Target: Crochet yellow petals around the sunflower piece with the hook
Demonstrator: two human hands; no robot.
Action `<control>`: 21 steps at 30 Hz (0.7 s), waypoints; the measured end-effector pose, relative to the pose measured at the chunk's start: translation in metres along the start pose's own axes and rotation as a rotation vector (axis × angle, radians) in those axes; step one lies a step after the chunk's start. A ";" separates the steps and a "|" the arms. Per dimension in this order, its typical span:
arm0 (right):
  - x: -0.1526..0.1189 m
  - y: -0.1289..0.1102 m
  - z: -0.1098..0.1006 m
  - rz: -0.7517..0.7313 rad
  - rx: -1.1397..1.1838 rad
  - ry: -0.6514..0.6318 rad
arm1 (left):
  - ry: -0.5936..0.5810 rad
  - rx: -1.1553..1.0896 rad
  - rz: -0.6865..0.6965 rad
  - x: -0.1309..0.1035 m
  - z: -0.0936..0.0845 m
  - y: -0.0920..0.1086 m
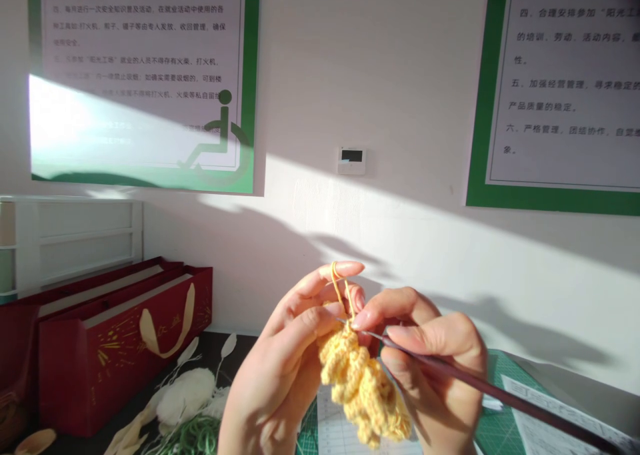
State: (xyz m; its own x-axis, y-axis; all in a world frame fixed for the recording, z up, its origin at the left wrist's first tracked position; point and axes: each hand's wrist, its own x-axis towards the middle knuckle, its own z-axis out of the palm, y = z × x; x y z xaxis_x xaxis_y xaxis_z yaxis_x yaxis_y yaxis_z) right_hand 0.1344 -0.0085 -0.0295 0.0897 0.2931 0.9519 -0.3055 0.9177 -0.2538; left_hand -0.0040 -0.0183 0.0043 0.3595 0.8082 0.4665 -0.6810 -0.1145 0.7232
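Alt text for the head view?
Left hand holds a ruffled yellow crochet piece, its yarn looped over one finger; right hand grips a dark-handled hook at the piece's top. Red bags stand at left; green-bordered posters hang on the wall behind.

My crochet piece [365,388]: soft yellow all over. My hook [500,393]: dark maroon shaft, silvery tip. Front bag [110,368]: deep red, gold burst pattern, cream handle [189,315]. Cutting mat [497,435]: green, pale grid lines. Left poster [145,55]: green border.
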 end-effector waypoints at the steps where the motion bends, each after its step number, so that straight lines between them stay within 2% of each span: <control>1: -0.001 0.002 -0.002 0.000 -0.012 -0.012 | 0.013 0.010 0.004 0.000 0.000 -0.001; 6: -0.008 0.013 -0.010 -0.009 -0.105 -0.044 | 0.051 0.016 0.071 -0.001 0.005 -0.006; 12: -0.008 0.011 0.000 0.066 -0.084 -0.001 | 0.069 0.018 0.130 -0.002 0.006 -0.007; 16: -0.006 0.007 0.008 0.029 -0.037 0.058 | 0.043 -0.011 0.133 -0.002 0.004 -0.007; 21: -0.007 0.013 0.003 -0.052 -0.054 0.037 | 0.072 -0.019 0.116 -0.002 0.008 -0.009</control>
State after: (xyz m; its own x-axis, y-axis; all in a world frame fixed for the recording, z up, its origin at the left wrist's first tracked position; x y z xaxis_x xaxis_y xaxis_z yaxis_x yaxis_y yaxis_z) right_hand 0.1269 0.0006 -0.0393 0.1391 0.2537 0.9572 -0.2483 0.9447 -0.2143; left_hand 0.0062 -0.0233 0.0011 0.2314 0.8297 0.5080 -0.7275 -0.1991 0.6565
